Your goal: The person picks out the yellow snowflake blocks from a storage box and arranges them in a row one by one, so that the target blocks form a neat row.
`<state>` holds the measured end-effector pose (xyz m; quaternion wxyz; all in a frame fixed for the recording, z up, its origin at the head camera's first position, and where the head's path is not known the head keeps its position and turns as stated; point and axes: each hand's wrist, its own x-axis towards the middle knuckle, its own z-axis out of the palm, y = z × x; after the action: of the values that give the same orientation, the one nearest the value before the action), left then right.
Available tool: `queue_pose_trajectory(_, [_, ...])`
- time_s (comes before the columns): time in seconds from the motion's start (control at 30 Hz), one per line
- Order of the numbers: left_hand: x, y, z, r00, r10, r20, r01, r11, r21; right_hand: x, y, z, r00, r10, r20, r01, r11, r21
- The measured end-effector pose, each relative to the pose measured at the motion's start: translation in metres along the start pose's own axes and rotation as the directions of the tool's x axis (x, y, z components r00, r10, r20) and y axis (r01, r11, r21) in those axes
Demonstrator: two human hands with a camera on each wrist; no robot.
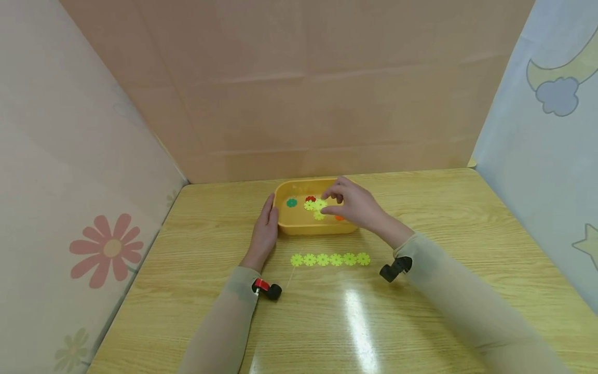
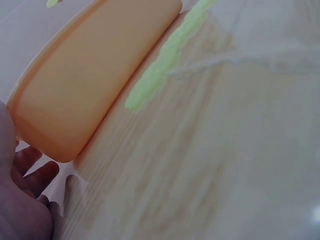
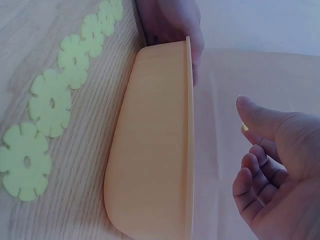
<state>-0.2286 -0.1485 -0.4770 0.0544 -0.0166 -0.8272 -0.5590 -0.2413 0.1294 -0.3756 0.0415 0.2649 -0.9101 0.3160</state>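
Note:
My left hand [image 1: 264, 228] rests along the left outer side of a yellow-orange plastic tray [image 1: 317, 230], its fingers fairly straight against the wall. In the left wrist view, some fingers [image 2: 42, 177] show by the tray's lower corner. Above the tray's right part, my right hand [image 1: 357, 205] pinches a yellow snowflake disc [image 3: 244, 127] between thumb and index finger; only its edge shows in the right wrist view. Inside the tray lie a green disc [image 1: 291, 202], a red disc [image 1: 310, 199], an orange disc [image 1: 339, 218] and yellow discs [image 1: 309, 206].
Several yellow snowflake discs [image 1: 329, 259] lie in a straight row on the wooden table [image 1: 224, 228], in front of the tray. A tan sheet [image 1: 299, 104] rises behind the table. Patterned panels stand at the left [image 1: 56, 156] and right [image 1: 537, 171].

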Motion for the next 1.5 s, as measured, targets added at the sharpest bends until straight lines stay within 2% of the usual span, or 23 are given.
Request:
queue_pose_trajectory(0.23, [-0.001, 0.001, 0.000, 1.000, -0.003, 0.002, 0.003, 1.000, 0.002, -0.019, 0.001, -0.007, 0.999, -0.021, -0.030, 0.022, 1.000, 0.012])
queue_pose_trajectory(0.73, [0.001, 0.001, 0.000, 1.000, 0.003, -0.004, -0.003, 1.000, 0.020, -0.055, 0.010, -0.018, 0.999, 0.014, -0.033, -0.014, 1.000, 0.012])
queue_pose_trajectory(0.93, [0.002, 0.001, 0.000, 1.000, -0.007, -0.005, 0.007, 1.000, 0.016, -0.069, 0.015, -0.024, 0.999, 0.026, -0.024, -0.026, 1.000, 0.009])
queue_pose_trajectory(1.23, [0.002, 0.000, -0.002, 1.000, 0.020, -0.005, -0.020, 1.000, 0.023, -0.090, 0.027, -0.029, 1.000, 0.019, -0.008, -0.019, 1.000, 0.021])
queue_pose_trajectory(1.5, [-0.001, 0.001, -0.004, 1.000, 0.002, -0.008, -0.002, 1.000, 0.026, -0.107, 0.039, -0.029, 1.000, 0.021, 0.022, -0.022, 0.998, 0.055])
